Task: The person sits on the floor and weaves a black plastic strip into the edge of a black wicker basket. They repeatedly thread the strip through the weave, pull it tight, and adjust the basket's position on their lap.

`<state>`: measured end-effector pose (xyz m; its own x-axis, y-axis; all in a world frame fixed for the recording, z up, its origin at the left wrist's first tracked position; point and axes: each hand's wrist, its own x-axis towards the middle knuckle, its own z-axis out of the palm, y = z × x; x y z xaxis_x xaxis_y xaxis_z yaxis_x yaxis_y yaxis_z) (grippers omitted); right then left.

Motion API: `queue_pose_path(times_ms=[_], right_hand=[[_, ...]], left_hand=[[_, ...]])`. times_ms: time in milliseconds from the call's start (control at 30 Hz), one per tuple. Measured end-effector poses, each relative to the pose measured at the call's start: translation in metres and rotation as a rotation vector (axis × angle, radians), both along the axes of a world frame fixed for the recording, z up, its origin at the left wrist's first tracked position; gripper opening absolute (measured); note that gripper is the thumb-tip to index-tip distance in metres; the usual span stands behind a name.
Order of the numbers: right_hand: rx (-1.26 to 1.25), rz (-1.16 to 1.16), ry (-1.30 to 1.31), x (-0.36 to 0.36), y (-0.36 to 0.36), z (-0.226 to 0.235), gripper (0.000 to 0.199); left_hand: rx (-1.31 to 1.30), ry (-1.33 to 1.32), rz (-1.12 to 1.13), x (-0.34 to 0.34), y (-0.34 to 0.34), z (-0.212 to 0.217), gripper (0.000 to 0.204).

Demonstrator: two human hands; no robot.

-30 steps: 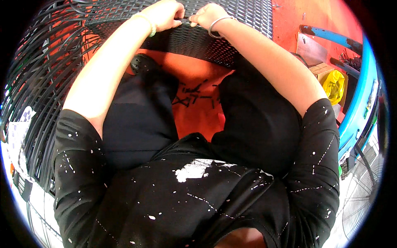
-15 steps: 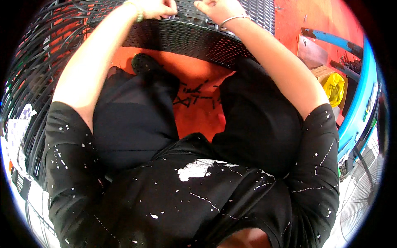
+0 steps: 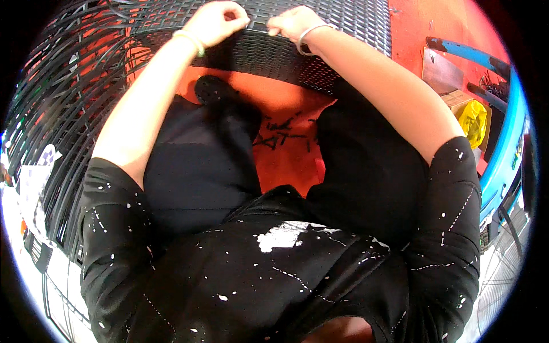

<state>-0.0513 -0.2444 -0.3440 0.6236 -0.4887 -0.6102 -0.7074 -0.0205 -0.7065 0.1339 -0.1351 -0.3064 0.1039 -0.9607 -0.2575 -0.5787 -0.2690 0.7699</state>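
A black woven wicker piece [image 3: 337, 20] spans the top of the view, its top surface bending down into a front side. At its near edge my left hand [image 3: 216, 24] is closed, thumb and forefinger pinched together. Just to the right, a small gap away, my right hand [image 3: 293, 24] is also pinched at the same edge. What lies between the fingertips of either hand is too small to make out. A band circles each wrist. Long loose black wicker strips [image 3: 68, 103] fan out from the weave on the left.
Short black strip offcuts [image 3: 283, 134] lie on the red floor between my legs. At right stand a blue metal frame [image 3: 503, 154], a cardboard box [image 3: 456, 100] with a yellow plastic bag [image 3: 473, 123], and a wire-guarded fan [image 3: 503, 274]. A dark shoe [image 3: 214, 90] shows below the wicker.
The view has shifted, so everything sits slightly further right and more of the hands shows. Both hands stay pinched at the wicker's edge, now a little closer together.
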Motion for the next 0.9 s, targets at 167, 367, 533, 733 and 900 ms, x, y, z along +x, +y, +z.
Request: queue_pose_path(times_ms=[167, 367, 533, 733, 900], right_hand=[[-0.620, 0.803, 0.229, 0.004, -0.015, -0.022, 0.024], [0.168, -0.188, 0.278, 0.017, -0.001, 0.035, 0.019], [0.119, -0.186, 0.166, 0.021, -0.003, 0.033, 0.020], [0.200, 0.014, 0.164, 0.013, -0.025, -0.036, 0.012], [0.384, -0.415, 0.235, 0.026, -0.017, -0.007, 0.017]], left_hand=[[-0.171, -0.299, -0.128, -0.015, 0.005, 0.008, 0.012], [-0.269, -0.329, -0.174, -0.012, 0.012, 0.014, 0.014], [-0.262, -0.350, -0.177, -0.012, 0.012, 0.013, 0.015], [-0.213, -0.367, -0.146, -0.019, 0.014, 0.018, 0.016], [-0.219, -0.386, -0.144, -0.020, 0.016, 0.019, 0.017]])
